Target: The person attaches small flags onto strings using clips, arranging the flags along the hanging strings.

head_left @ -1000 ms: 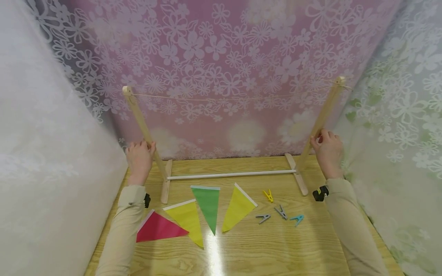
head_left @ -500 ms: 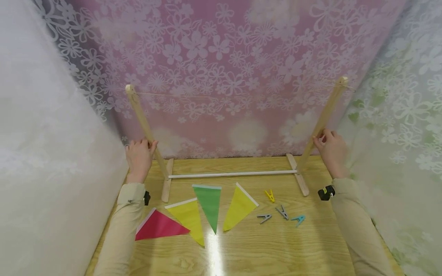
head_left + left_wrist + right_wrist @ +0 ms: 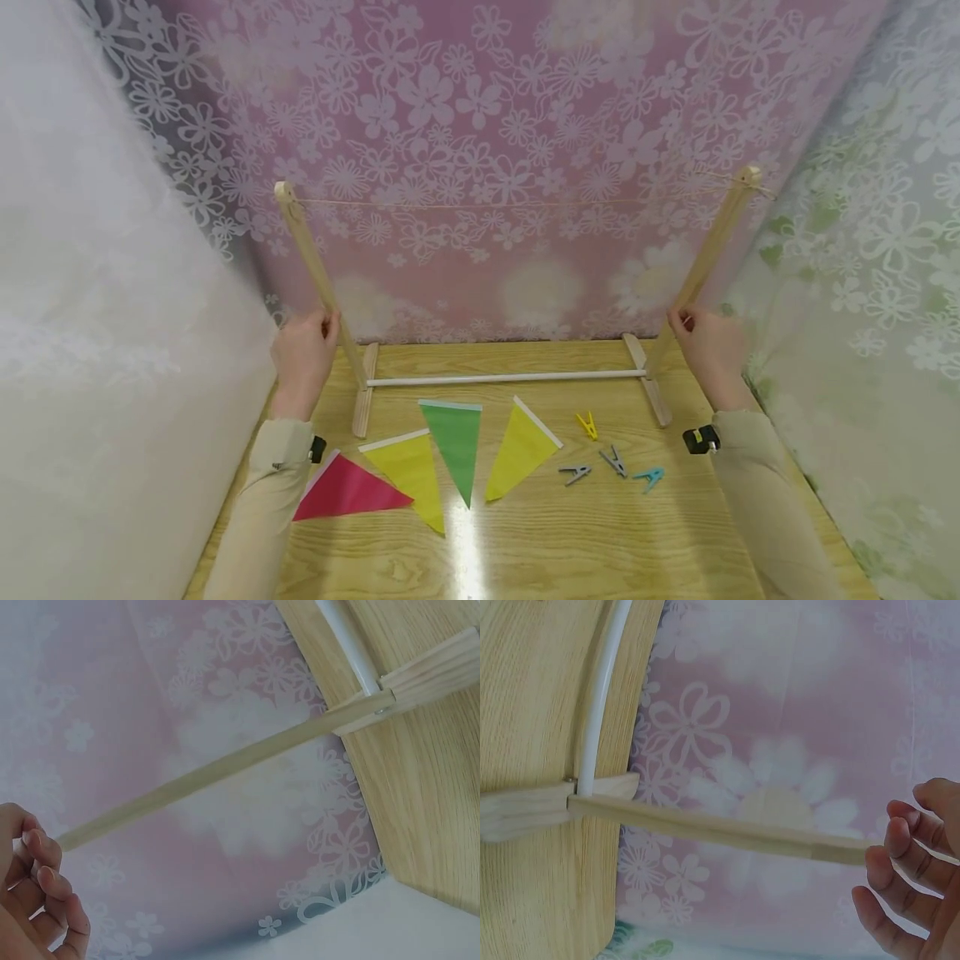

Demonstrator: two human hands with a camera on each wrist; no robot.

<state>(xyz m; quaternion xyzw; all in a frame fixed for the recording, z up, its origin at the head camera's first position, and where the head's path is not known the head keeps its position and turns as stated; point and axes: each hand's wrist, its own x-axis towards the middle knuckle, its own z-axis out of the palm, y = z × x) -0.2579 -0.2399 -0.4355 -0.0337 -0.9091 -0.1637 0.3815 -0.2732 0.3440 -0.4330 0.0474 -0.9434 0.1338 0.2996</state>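
Observation:
A wooden stand has two upright posts, a white crossbar point(image 3: 506, 378) and a thin string point(image 3: 495, 205) strung between the post tops. In the head view my left hand point(image 3: 302, 354) pinches the left post point(image 3: 306, 250) partway up, fingers curled at its edge. The right hand point(image 3: 708, 354) holds the right post point(image 3: 712, 250) at about the same height, thumb and fingertips against it. Both wrist views show bent fingers right at each post. On the table lie a red pennant point(image 3: 352, 490), two yellow pennants point(image 3: 408, 471) and a green pennant point(image 3: 456, 437).
To the right of the pennants lie a yellow clothespin point(image 3: 587, 426), two grey clothespins point(image 3: 614, 461) and a blue clothespin point(image 3: 650, 478). Flat wooden feet point(image 3: 365, 392) carry the posts on the wood-grain table point(image 3: 570, 542). A pink flowered curtain point(image 3: 480, 267) stands close behind, with pale sheets on both sides.
Both hands have slid slightly down along the posts. The string, sagging a second ago, looks straighter. The view has shifted a little; pennants and clothespins stay put.

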